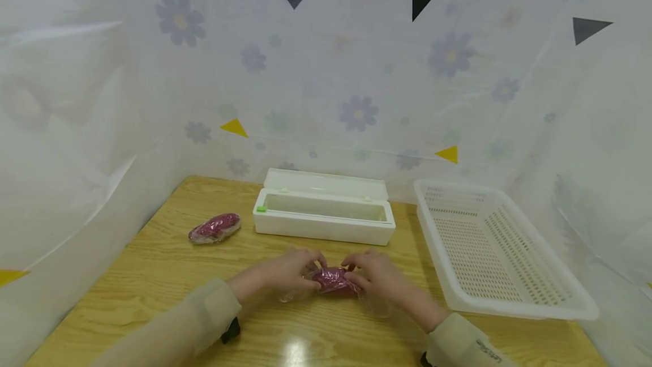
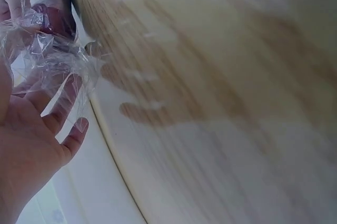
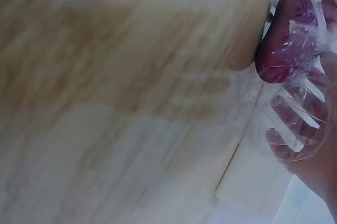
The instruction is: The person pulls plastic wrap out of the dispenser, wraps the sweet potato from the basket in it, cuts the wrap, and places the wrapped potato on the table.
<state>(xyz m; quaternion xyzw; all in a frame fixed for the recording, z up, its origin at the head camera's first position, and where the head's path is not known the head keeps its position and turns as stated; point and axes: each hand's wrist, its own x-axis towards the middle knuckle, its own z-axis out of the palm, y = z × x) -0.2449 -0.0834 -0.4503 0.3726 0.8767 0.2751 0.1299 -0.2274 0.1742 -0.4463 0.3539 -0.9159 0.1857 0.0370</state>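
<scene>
A purple sweet potato [image 1: 333, 279] lies on the table in front of me, with loose clear cling film [image 2: 52, 55] around it. At its left end my left hand [image 1: 295, 271] pinches the film between thumb and forefinger; the other fingers are spread behind the crumpled film. My right hand [image 1: 379, 277] holds the film at the right end, its thumb against the sweet potato. In the right wrist view, film drapes over that hand's outer fingers [image 3: 287, 113]. Farther left lies a second sweet potato [image 1: 215, 228], wrapped in film.
Behind my hands stands a white cling film dispenser box [image 1: 323, 230], its lid [image 1: 326, 184] raised and a green slider [image 1: 261, 209] at its left end. A white slotted plastic basket [image 1: 443, 276] occupies the right side. Patterned sheeting [image 1: 316, 72] hangs behind the wooden table [image 1: 153, 276].
</scene>
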